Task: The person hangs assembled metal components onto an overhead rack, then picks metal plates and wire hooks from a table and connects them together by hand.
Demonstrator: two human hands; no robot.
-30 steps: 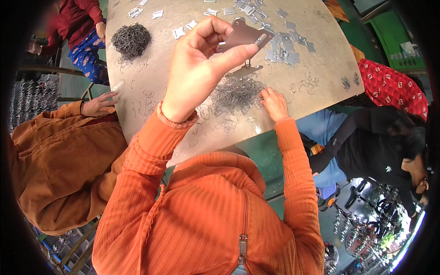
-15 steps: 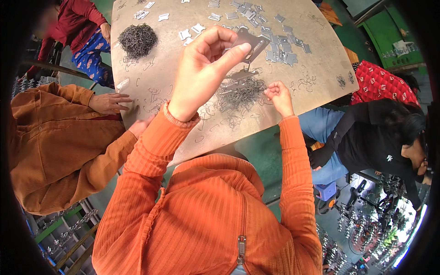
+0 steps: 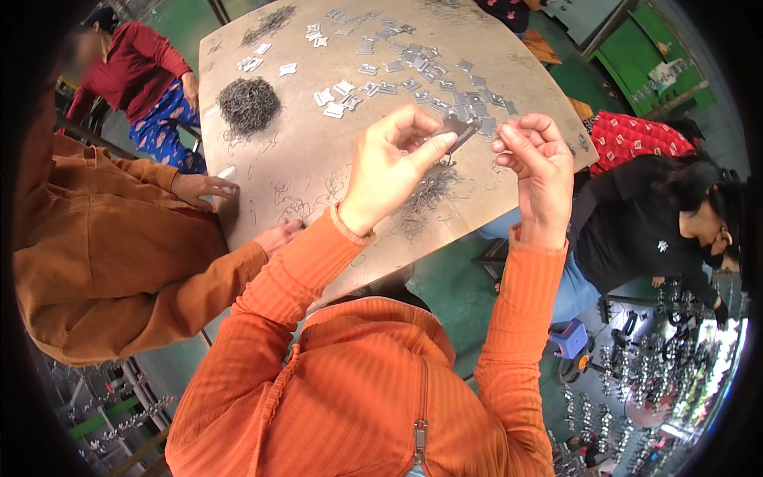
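My left hand is closed on a flat grey metal plate, gripping it between thumb and fingers above the table. A thin bent wire hook shows just below the plate. Close to the plate's right side is my right hand, raised with thumb and fingertips pinched together. Whatever sits in that pinch is too small to make out. Under my hands lies a loose heap of dark wire hooks, partly hidden by my left hand.
Many similar metal plates lie scattered over the table. A denser pile of wire hooks is at the left. A co-worker's hand rests near the table edge beside my left forearm. A person in black sits at the right.
My right hand has risen from beside the hook heap to next to the plate. My left hand has come lower and a little right, still with the plate. The view has shifted.
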